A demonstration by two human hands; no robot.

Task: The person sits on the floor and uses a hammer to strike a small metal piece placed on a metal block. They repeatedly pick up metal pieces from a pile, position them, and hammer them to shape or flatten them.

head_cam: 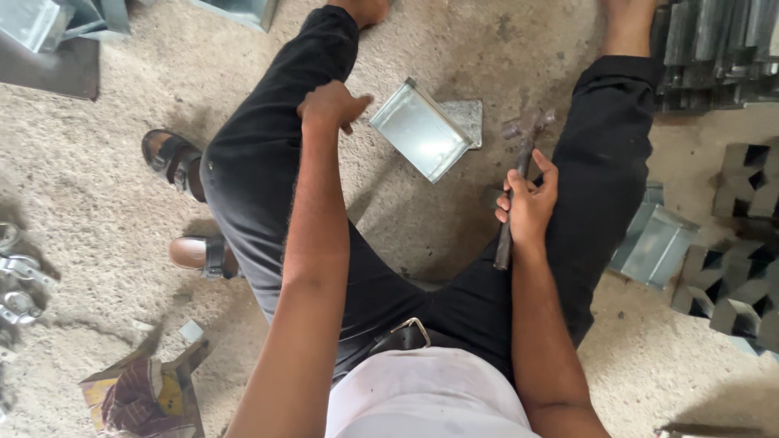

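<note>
Both hands are working apart from each other, one on each side of the seated person's lap. Gripping a hammer (519, 174), the right hand (529, 203) is sitting at about three o'clock from the middle of the view, its fingers wrapped round the dark handle partway along, so that the lower end of the handle is sticking out below the fist and the metal head is pointing up toward twelve o'clock. Over at about eleven o'clock, the left hand (331, 105) is resting on the left knee of the black trousers (260, 186), fingers loosely curled and holding nothing that can be seen. Between the two hands, lying on the sandy concrete floor (97, 154), a shallow sheet-metal tray (420, 130) is sitting tilted on a flat grey metal plate (466, 118), just beside the hammer head at its nine o'clock (whether the two are touching cannot be told). A similar folded metal piece (653, 243) is lying at three o'clock beyond the right leg, with stacked dark metal parts (742, 243) further out and a bundle of metal strips (714, 49) at one o'clock. Sandals (182, 203) are lying at nine o'clock, and crumpled cloth and paper (146, 393) are sitting at seven o'clock.
</note>
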